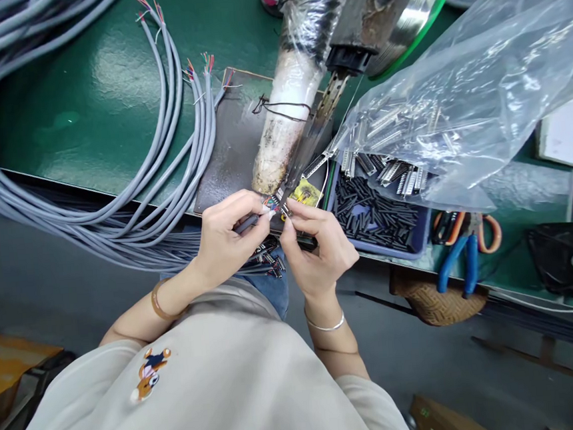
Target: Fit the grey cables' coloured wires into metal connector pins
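Observation:
My left hand (225, 237) is closed on the end of a grey cable (246, 224), its thin coloured wires showing at the fingertips. My right hand (316, 242) pinches a small metal piece (285, 210) right against those wire ends. Both hands meet at the table's front edge, under a plastic-wrapped tool (290, 107) with a dirty tip. More cable ends lie in my lap (267, 253), partly hidden by my hands.
Bundles of grey cable (114, 190) loop over the green table (104, 77) at left. A blue tray (421, 235) of small black tubes sits right of my hands, under a clear bag (480, 84) of metal parts. Blue and orange pliers (463, 253) lie further right.

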A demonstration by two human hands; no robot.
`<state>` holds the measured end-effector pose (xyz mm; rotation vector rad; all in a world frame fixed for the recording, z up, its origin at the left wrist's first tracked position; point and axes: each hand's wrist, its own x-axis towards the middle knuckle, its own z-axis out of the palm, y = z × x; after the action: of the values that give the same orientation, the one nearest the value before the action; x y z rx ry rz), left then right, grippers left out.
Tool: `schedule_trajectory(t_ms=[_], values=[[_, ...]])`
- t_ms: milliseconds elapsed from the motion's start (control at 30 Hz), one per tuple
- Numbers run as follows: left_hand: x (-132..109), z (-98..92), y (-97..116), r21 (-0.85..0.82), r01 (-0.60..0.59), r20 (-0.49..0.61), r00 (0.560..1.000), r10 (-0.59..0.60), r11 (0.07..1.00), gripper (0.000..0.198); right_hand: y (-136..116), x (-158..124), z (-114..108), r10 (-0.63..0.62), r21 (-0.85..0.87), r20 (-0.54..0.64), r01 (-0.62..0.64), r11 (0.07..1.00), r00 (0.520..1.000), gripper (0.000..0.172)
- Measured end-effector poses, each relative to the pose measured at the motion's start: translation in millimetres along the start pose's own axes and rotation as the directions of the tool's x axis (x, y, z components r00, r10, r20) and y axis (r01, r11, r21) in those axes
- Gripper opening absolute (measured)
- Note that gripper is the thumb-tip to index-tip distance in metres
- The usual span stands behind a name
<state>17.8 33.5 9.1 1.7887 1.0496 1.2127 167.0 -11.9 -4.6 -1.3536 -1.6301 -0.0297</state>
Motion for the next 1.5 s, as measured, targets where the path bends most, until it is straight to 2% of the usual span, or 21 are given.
schedule_trajectory(t_ms=[233, 433, 600, 667, 800, 933, 967, 1033, 1100, 1167, 1233, 1300, 1367, 1433, 1500], values=[[2.5, -2.7, 2.5, -0.017, -0.043, -0.012, 0.999, 0.042, 0.999, 0.011, -5.3, 4.2, -2.5, -0.030, -0.057, 0.021, 0.031, 0.998, 0.999, 0.016], [-0.5, -5.5, 0.3, -0.048, 0.056, 0.062, 0.997, -0.053, 0.997, 0.009, -5.7, 1.7, -5.6, -0.099, -0.078, 0.088, 0.106, 0.991, 0.991, 0.019], [-7.9, -2.2, 2.7, -0.043, 0.093, 0.060, 0.994, -0.091, 0.995, 0.008, -3.4, -4.4, -7.6, -0.100, -0.050, 0.106, 0.105, 0.993, 0.989, 0.018], [-11.8, -1.7, 4.9, -0.070, 0.171, 0.070, 0.984, -0.166, 0.983, 0.007, -2.5, -5.5, -11.9, -0.083, -0.012, 0.114, 0.085, 0.996, 0.990, 0.018], [-23.0, -1.3, 8.5, -0.152, 0.379, 0.132, 0.923, -0.361, 0.913, 0.008, 3.3, -6.3, -29.8, -0.001, 0.121, 0.167, -0.019, 0.992, 0.986, 0.016], [-38.8, 6.9, 15.5, -0.134, 0.409, 0.010, 0.912, -0.411, 0.903, 0.007, 13.7, -7.4, -48.7, 0.171, 0.199, 0.205, -0.212, 0.957, 0.964, 0.006], [-42.8, 10.2, 18.2, -0.105, 0.395, -0.036, 0.916, -0.400, 0.913, 0.005, 16.1, -7.4, -51.7, 0.202, 0.206, 0.205, -0.243, 0.948, 0.958, 0.002], [-49.9, 16.9, 23.4, 0.003, 0.321, -0.133, 0.939, -0.318, 0.947, 0.005, 19.7, -6.3, -55.4, 0.225, 0.230, 0.204, -0.270, 0.935, 0.953, 0.007], [-55.7, 22.2, 27.1, 0.171, 0.179, -0.226, 0.964, -0.139, 0.969, 0.007, 21.4, -4.1, -57.7, 0.216, 0.260, 0.195, -0.262, 0.929, 0.957, 0.010], [-60.9, 25.0, 28.5, 0.328, 0.040, -0.275, 0.960, 0.055, 0.944, 0.010, 21.1, -1.0, -61.0, 0.194, 0.277, 0.157, -0.232, 0.932, 0.968, 0.011], [-66.1, 25.2, 28.1, 0.373, -0.006, -0.283, 0.952, 0.120, 0.928, 0.009, 18.7, 2.8, -66.6, 0.166, 0.263, 0.118, -0.192, 0.945, 0.979, 0.015], [-71.5, 23.1, 26.8, 0.267, 0.064, -0.281, 0.960, 0.014, 0.962, 0.007, 13.9, 7.4, -73.4, 0.121, 0.228, 0.122, -0.147, 0.963, 0.985, 0.021], [-76.1, 20.0, 24.8, 0.034, 0.189, -0.242, 0.954, -0.175, 0.981, 0.015, 7.0, 12.7, -79.1, 0.068, 0.199, 0.196, -0.107, 0.974, 0.978, 0.023], [-79.1, 17.0, 22.0, -0.205, 0.286, -0.167, 0.932, -0.322, 0.936, 0.021, -1.4, 17.7, -81.2, 0.027, 0.187, 0.316, -0.090, 0.978, 0.948, 0.021], [-80.0, 15.3, 18.9, -0.349, 0.341, -0.099, 0.913, -0.396, 0.873, 0.027, -10.5, 21.5, -78.9, -0.013, 0.184, 0.435, -0.075, 0.980, 0.900, 0.020]])
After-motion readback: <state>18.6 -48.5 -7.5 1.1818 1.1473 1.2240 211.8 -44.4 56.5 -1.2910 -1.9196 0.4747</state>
